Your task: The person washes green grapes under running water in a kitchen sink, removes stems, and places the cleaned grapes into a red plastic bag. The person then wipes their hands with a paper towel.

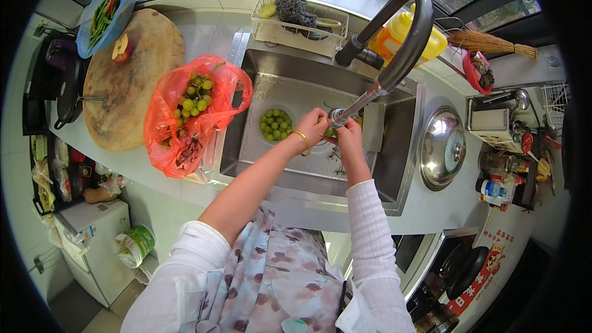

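Observation:
My left hand (pixel 311 128), with a gold bracelet at the wrist, and my right hand (pixel 350 138) meet over the stainless steel sink (pixel 305 82). Between their fingers are green grapes (pixel 330 132), partly hidden by the hands and the spray head (pixel 338 117) of the black faucet (pixel 423 27) just above. Left of my hands, a bowl of loose green grapes (pixel 275 125) sits on the sink floor. Bits of grape stem (pixel 337 154) lie below my right hand. Outside the sink, a red plastic bag (pixel 222 101) holds a bunch of grapes (pixel 196 97).
A round wooden cutting board (pixel 134 101) bears a cut apple (pixel 121 49); a blue basket of green peppers (pixel 107 16) stands beside it. Behind the sink are a wire rack (pixel 300 27) and a yellow bottle (pixel 402 32). A metal lid (pixel 443 148) lies to the right.

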The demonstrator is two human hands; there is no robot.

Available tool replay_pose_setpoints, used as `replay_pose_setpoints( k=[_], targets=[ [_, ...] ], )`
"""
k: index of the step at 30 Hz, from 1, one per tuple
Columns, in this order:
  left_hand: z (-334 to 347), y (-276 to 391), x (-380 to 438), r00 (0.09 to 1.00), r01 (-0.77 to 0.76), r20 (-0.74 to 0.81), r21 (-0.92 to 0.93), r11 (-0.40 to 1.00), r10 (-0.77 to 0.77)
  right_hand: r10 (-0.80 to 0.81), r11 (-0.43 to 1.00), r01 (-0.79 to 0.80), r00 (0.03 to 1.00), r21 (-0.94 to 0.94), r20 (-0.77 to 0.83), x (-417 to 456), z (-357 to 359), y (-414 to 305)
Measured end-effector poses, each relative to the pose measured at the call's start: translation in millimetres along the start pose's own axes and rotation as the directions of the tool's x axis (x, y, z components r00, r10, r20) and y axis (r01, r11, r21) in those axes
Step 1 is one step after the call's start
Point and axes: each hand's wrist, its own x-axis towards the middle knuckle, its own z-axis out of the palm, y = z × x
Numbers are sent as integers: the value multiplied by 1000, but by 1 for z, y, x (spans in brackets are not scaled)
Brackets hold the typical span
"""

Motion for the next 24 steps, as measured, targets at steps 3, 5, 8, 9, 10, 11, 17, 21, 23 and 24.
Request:
replay_pose_setpoints(
  k=[3, 5, 8, 9, 10, 11, 17, 21, 23, 24],
  targets=[
    [15, 12, 5, 999, -19, -39, 55, 998, 21, -59, 998, 59, 997, -5, -41, 19, -17, 7],
    [23, 14, 10, 993, -39, -104, 131, 991, 53, -64, 997, 61, 996, -51, -57, 25, -20, 0],
    [35, 11, 23, 978, -23, -203, 100, 995, 43, -115, 980, 99, 989, -171, -91, 37, -26, -9],
    [37, 8, 26, 972, -10, -234, 63, 998, 24, -139, 977, 108, 976, -182, -166, 39, -31, -15],
    [32, 7, 28, 961, 43, -275, 25, 999, -34, -163, 974, 120, 959, -191, -232, 41, -36, -25],
    [24, 4, 29, 945, 93, -313, -17, 996, -93, -187, 971, 131, 937, -201, -296, 42, -41, -34],
    [18, 36, -1, 880, 461, 342, -782, 420, -329, -559, 709, 458, 828, -536, -32, 47, -26, -100],
    [16, 36, -8, 871, 475, 396, -828, 299, -290, -648, 538, 506, 760, -674, 53, 75, -39, -122],
    [12, 31, -8, 876, 473, 402, -823, 313, -268, -675, 509, 471, 738, -720, 6, 72, -41, -124],
    [13, 29, -7, 877, 477, 410, -812, 338, -252, -671, 510, 436, 741, -742, -26, 75, -47, -124]
  ],
)
